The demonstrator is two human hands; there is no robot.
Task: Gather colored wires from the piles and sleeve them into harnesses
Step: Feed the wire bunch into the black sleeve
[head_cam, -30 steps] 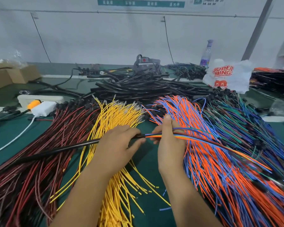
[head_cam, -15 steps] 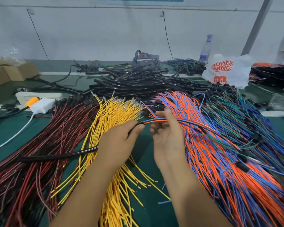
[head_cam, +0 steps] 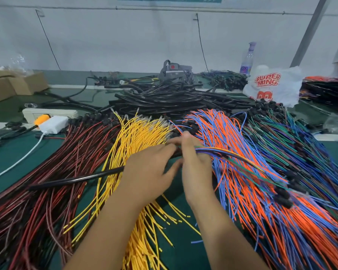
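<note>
Change: both hands sit closer together than a second ago, and the exposed run of wire between them has shrunk to almost nothing.
Table (head_cam: 12, 156): green top carrying the piles, red and black wires (head_cam: 53, 172) at the left, yellow wires (head_cam: 142, 137) in the middle, orange and blue wires (head_cam: 242, 182) at the right.
Spare sleeves (head_cam: 164, 100): heap of black tubes lying behind the piles, well apart from the hands.
Black sleeve (head_cam: 76, 179): long tube slanting over the red and yellow piles, its near end inside the left hand.
Wire bundle (head_cam: 222, 152): mixed colours, running from the right hand out over the orange pile, entering the sleeve mouth between the hands.
Left hand (head_cam: 146, 172): fingers curled round the sleeve end.
Right hand (head_cam: 193, 162): fingers pinching the bundle just beside the sleeve mouth.
Doing it well: I'd judge short pushes best, with the pinch close to the mouth, the ends level and the sleeve straight, so no strand buckles.
</note>
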